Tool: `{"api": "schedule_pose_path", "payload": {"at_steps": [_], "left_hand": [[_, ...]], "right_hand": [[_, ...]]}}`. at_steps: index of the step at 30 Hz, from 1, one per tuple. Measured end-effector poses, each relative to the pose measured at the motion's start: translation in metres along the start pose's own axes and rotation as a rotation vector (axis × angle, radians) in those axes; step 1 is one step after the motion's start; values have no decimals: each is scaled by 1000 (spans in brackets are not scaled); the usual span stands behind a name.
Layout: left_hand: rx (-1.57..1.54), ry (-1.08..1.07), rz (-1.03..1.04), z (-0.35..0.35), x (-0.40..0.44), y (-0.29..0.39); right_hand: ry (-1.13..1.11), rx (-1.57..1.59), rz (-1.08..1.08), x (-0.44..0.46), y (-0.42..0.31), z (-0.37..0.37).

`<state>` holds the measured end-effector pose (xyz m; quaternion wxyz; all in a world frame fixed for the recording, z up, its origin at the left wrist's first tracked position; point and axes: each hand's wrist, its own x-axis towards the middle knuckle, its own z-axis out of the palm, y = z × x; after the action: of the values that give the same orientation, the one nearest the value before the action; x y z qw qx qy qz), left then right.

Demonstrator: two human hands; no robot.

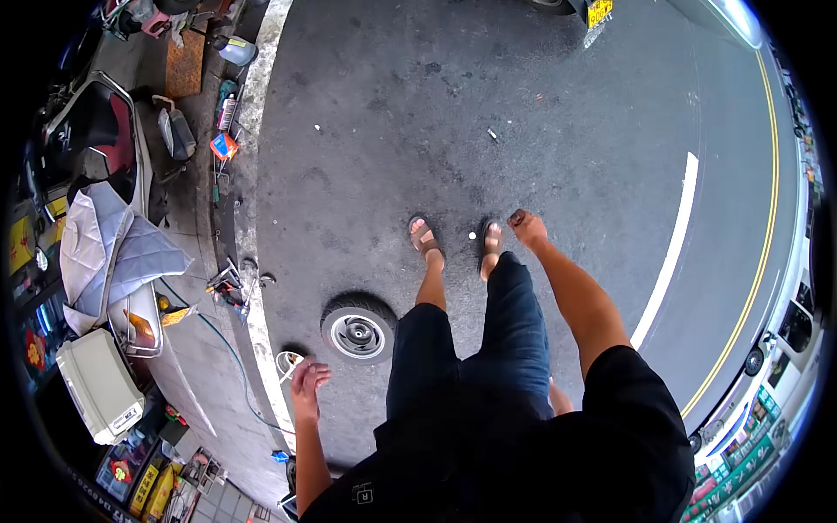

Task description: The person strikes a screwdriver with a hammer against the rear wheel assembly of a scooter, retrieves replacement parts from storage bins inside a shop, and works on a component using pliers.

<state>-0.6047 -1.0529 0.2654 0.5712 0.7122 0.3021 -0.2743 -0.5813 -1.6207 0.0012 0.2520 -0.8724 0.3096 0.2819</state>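
My left hand [309, 382] hangs at the lower left with its fingers apart and nothing in it. Beside it on the ground is a white ring-shaped item [289, 362], partly hidden. A small wheel with a black tyre [358, 329] lies flat on the asphalt, right of that hand and apart from it. On the other side, my right hand [527, 228] is closed near my sandalled foot [492, 245]; whatever its fingers hold, if anything, is hidden.
Hand tools [228, 288] lie by the white kerb line. A scooter [118, 139] with a quilted grey cover [113, 248] and a beige box [100, 386] stands left. A blue hose [228, 347] crosses the pavement. A vehicle with a yellow plate [599, 12] is at the top.
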Motion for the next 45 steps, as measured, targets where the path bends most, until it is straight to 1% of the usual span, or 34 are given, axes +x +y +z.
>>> {"api": "schedule_pose_path", "payload": {"at_steps": [3,5,6,7,9,10,11,12,13,14,16,17,18,20,21,22,23,24,25,27,28,30,31,32,35,36,37,38,39,40,41,43,44,45], "left_hand": [[-21,226,-422,-9,-24,-62],[-127,316,-600,-5,-65,-117],[-95,430,-736,9,-91,-133],[-7,421,-915,28,-108,-143],[-24,400,-1130,76,-145,-163],[-104,335,-1152,96,-173,-176],[9,168,-1320,122,-188,-202],[60,73,-1384,159,-193,-201],[29,70,-1414,189,-192,-195],[-40,99,-1418,213,-191,-201],[-151,135,-1406,242,-183,-217],[-196,148,-1400,253,-179,-222],[-226,160,-1391,259,-176,-228],[-285,168,-1352,265,-172,-244],[-324,167,-1317,267,-173,-257],[-365,168,-1283,269,-173,-265],[-396,171,-1249,269,-170,-268],[-357,199,-1235,271,-148,-239],[-399,270,-1214,275,-116,-191],[-429,279,-1130,282,-123,-190],[-464,246,-1148,285,-128,-192],[-463,186,-1170,290,-130,-185],[-458,142,-1103,293,-142,-196],[-487,142,-1043,288,-146,-209],[-533,112,-963,277,-176,-241],[-544,94,-943,275,-175,-249],[-641,50,-1029,264,-159,-257],[-969,36,-738,256,-166,-321],[-688,192,-662,239,-152,-284],[-746,216,-748,210,-122,-267],[-743,316,-674,186,-98,-248],[-721,554,-433,133,-63,-178],[-690,611,-361,109,-44,-141],[-727,614,-236,90,-28,-126]], "right_hand": [[64,-98,35,114,-5,7],[21,-168,0,186,-9,5],[5,-212,-27,236,8,24],[-14,-264,-45,272,10,28],[-147,-384,-56,356,30,50],[-97,-433,-115,400,52,71],[-107,-467,-321,443,74,87],[-152,-520,-337,488,101,102],[-152,-669,-267,506,97,107],[-70,-676,-263,525,107,116],[-36,-733,-207,539,107,118],[-12,-710,-235,534,96,119],[-11,-683,-350,551,117,131],[-117,-729,-248,571,134,139],[-82,-645,-356,566,135,137],[52,-725,-437,553,127,138],[-118,-630,-482,506,72,113],[-170,-561,-616,498,69,113],[-116,-395,-807,476,50,110],[-350,-316,-678,408,-7,79],[-404,-310,-739,393,-12,75],[-429,-403,-804,311,-78,27],[-479,-373,-727,285,-95,13],[-514,-332,-761,254,-120,-7],[-418,-393,-913,210,-136,-32],[-406,-353,-808,201,-144,-41],[-394,-310,-707,188,-161,-56],[-360,-236,-752,162,-181,-76],[-354,-277,-771,139,-186,-92],[-374,-120,-582,134,-197,-96],[-394,36,-399,125,-214,-102],[-377,116,-350,95,-245,-115],[-381,150,-350,92,-245,-116],[-478,198,-392,108,-236,-115]]}}
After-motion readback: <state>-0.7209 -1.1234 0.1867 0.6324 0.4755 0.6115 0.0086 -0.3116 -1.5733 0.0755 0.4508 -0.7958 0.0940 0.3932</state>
